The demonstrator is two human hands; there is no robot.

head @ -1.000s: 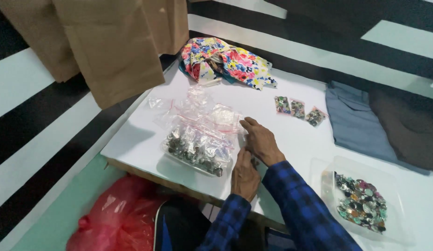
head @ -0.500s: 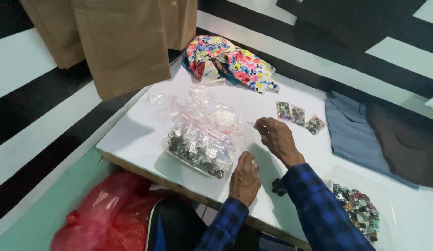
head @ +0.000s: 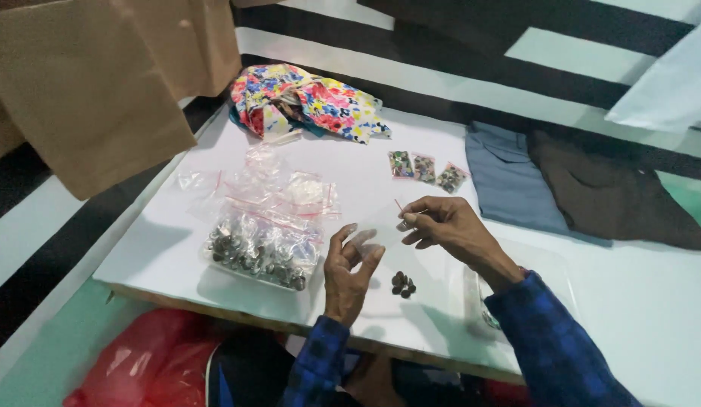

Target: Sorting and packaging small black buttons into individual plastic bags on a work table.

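My right hand (head: 444, 226) pinches the red-striped top edge of a small clear zip bag (head: 377, 226) above the white table (head: 162, 249). The curled fingers of my left hand (head: 349, 270) hold the bag's lower edge. A little heap of dark round buttons (head: 401, 283) lies on the table just below and between my hands. Left of my left hand sits a pile of clear bags filled with metal buttons (head: 260, 252), with empty zip bags (head: 279, 188) behind it.
Three small filled bags (head: 426, 167) lie beyond my hands. A floral cloth (head: 309, 102) is at the back, with folded blue-grey (head: 508, 177) and brown (head: 614, 188) garments on the right. A clear tray (head: 478, 305) sits under my right arm. A red plastic bag (head: 154, 362) lies below the table.
My hands left the pile of bags and moved right. They now hold a small clear bag up between them, and a heap of dark buttons lies on the table.
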